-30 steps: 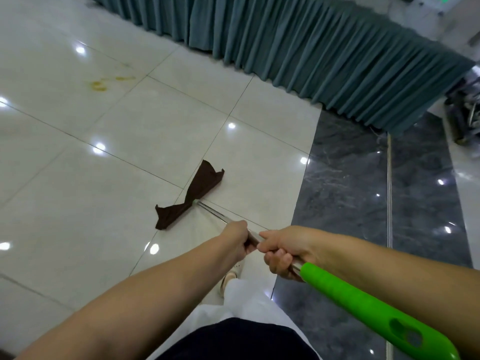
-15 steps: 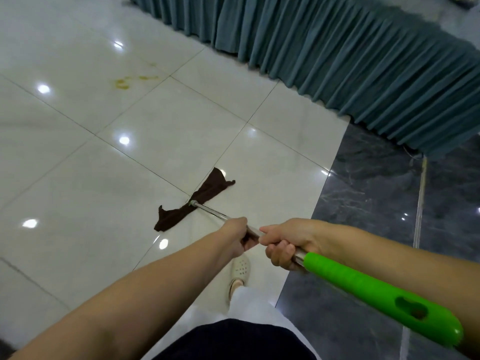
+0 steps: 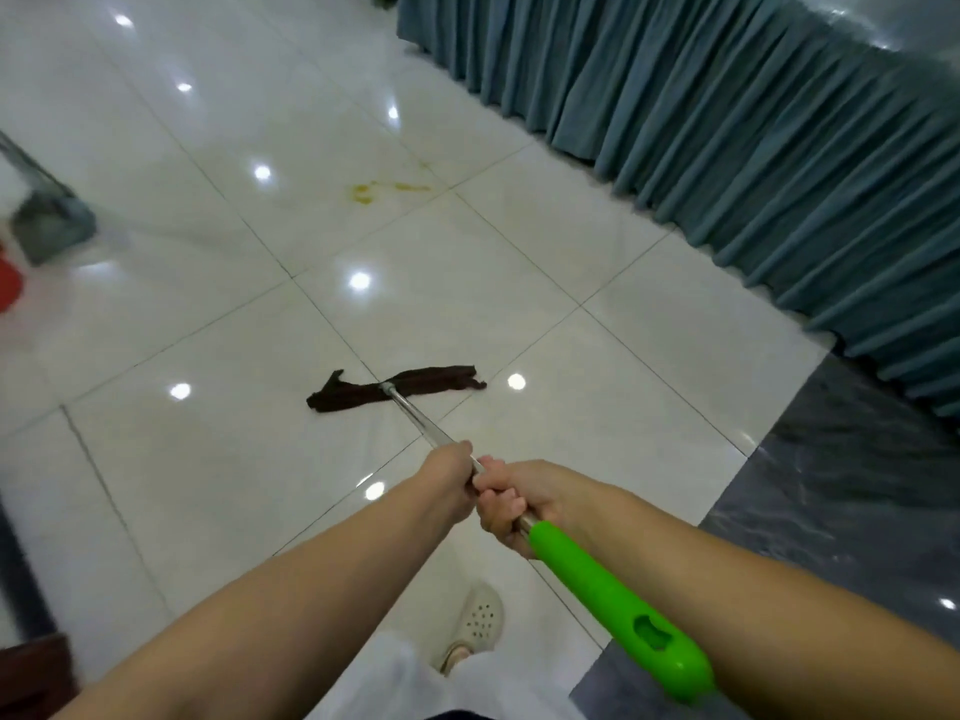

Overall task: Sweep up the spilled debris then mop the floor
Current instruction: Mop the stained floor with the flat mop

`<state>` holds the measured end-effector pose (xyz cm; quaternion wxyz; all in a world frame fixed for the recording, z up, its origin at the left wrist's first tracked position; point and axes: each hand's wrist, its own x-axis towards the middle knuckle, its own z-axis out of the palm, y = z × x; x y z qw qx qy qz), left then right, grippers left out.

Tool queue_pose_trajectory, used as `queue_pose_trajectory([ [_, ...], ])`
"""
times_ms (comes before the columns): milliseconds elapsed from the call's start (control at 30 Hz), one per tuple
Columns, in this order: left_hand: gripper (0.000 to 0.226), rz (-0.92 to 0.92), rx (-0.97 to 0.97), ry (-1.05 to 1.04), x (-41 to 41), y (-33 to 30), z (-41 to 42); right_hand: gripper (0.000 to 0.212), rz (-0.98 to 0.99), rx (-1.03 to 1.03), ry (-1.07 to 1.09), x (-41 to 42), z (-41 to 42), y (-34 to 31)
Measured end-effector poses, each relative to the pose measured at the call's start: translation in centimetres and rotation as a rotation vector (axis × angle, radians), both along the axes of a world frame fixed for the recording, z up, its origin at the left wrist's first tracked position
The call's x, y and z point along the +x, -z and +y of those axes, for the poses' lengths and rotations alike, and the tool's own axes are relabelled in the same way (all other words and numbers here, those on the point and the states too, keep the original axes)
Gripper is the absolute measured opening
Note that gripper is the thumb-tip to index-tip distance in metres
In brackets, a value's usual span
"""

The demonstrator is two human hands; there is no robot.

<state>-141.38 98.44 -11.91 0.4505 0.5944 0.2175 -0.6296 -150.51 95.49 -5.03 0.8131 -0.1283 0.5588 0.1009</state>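
Observation:
A mop with a silver metal pole (image 3: 423, 426) and a bright green handle end (image 3: 613, 600) reaches forward across the white tiled floor (image 3: 208, 459). Its dark brown cloth head (image 3: 400, 389) lies flat on the tiles ahead of me. My left hand (image 3: 447, 478) grips the pole further down, and my right hand (image 3: 511, 504) grips it just behind, right above the green part. A yellow-orange stain (image 3: 382, 190) marks the tiles well beyond the mop head.
A teal pleated table skirt (image 3: 727, 137) runs along the right and far side. Dark grey marble flooring (image 3: 841, 501) lies at right. A grey dustpan-like object (image 3: 52, 220) and something red (image 3: 8, 285) sit at the left edge. My white shoe (image 3: 478, 626) is below the hands.
The view has swung left and the mop head has turned crosswise on the tiles; the stain now sits nearer the frame's middle. Both hands keep their grip on the pole.

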Motion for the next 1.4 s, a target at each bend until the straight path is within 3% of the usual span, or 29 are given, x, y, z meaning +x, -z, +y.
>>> queue_pose_trajectory([
  [500,0.034,-0.191,0.001,0.069,11.3,-0.1,-6.7,0.035,-0.032,0.011,-0.057,11.9,-7.0,-0.1],
  [833,0.035,-0.233,-0.033,0.219,25.7,-0.2,-12.3,0.024,0.036,0.051,0.034,25.7,-12.4,-1.0],
  [1133,0.032,-0.122,-0.109,0.138,37.4,1.0,-17.6,0.022,0.135,-0.042,0.017,37.4,-17.2,0.6],
  [1400,0.029,-0.086,-0.078,0.068,42.5,1.5,-21.7,0.028,0.166,-0.142,-0.087,42.9,-21.1,1.5],
])
